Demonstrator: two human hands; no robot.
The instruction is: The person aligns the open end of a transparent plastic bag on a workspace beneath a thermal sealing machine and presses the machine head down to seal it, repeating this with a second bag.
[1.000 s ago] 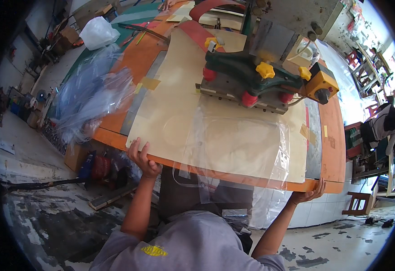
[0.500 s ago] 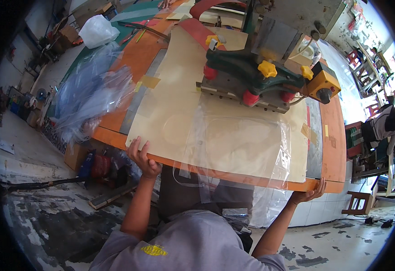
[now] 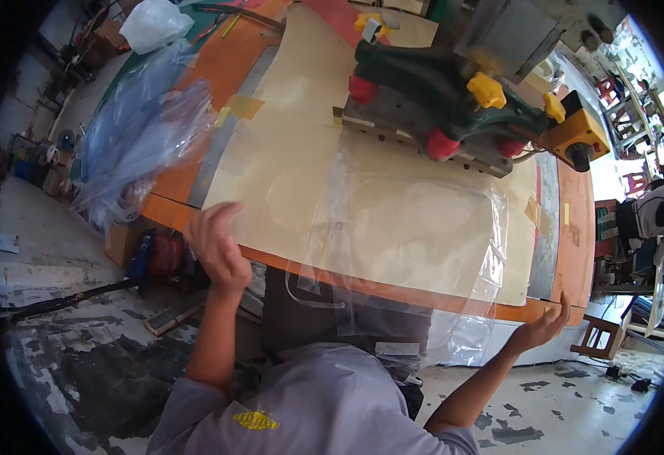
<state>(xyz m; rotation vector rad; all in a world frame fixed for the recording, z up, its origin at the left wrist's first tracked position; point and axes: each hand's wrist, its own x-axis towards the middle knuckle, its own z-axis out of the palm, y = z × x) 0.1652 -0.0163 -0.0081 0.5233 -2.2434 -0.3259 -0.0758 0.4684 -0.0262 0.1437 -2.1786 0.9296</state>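
My left hand (image 3: 218, 246) is raised at the table's front left edge, its fingers stretched out and nothing in them. At the front right corner my right hand (image 3: 543, 327) is also open, palm up beside the orange table edge (image 3: 415, 300). Between them a clear plastic sheet or bag (image 3: 423, 227) lies on a cream board (image 3: 279, 159), its front part hanging over the edge with a curved clear strip (image 3: 313, 305). Above its far end stands a press head (image 3: 453, 106) with a dark green frame, red knobs and yellow knobs.
A heap of clear plastic pieces (image 3: 146, 125) lies at the table's left, with a white plastic bag (image 3: 156, 26) behind it. A yellow control box (image 3: 577, 140) with a black knob juts from the press. A wooden stool (image 3: 599, 337) stands on the floor at right.
Both hands have come off the table edge, the left one lifting with its fingers opening. The view has shifted, so the press sits higher and further right.
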